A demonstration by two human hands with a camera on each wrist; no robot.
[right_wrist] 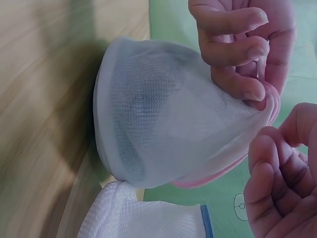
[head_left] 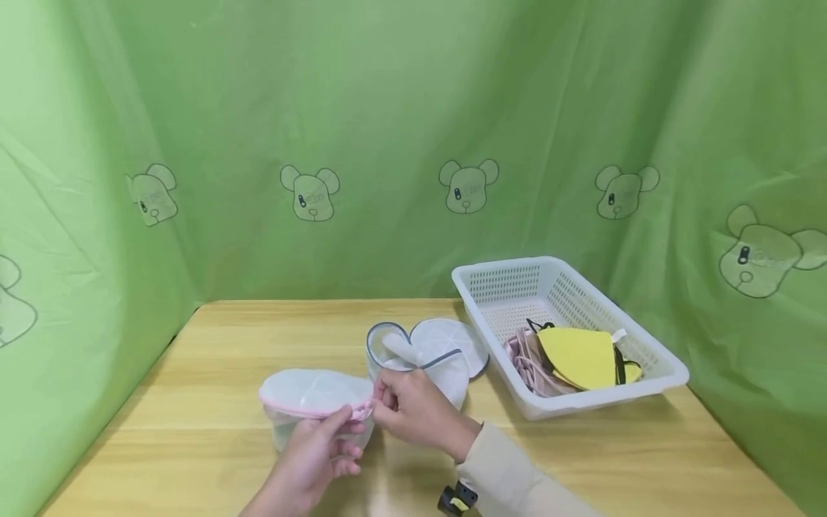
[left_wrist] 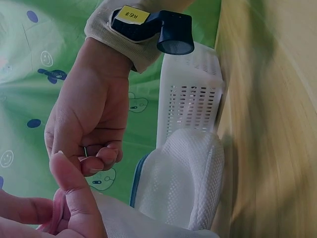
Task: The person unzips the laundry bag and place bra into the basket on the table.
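A white mesh laundry bag (head_left: 311, 390) with a pink zipper edge stands at the front left of the table, its round lid lying over the top. My left hand (head_left: 314, 454) pinches the pink edge at the bag's right side, thumb on top. Right beside it, my right hand (head_left: 413, 408) has its fingers curled and pinched at the end of the zipper; the fingertips hide the pull. In the right wrist view the mesh side (right_wrist: 158, 114) looks greyish, and its contents cannot be made out. Behind the right hand stands a second mesh laundry bag (head_left: 454, 380) with blue-grey trim, its lid folded open.
At the right, a white plastic basket (head_left: 468, 287) holds a yellow eye mask (head_left: 578, 357) with black straps and a bundle of pinkish fabric (head_left: 533, 370). Green curtains (head_left: 388, 93) with bear outlines surround the wooden table (head_left: 213, 359).
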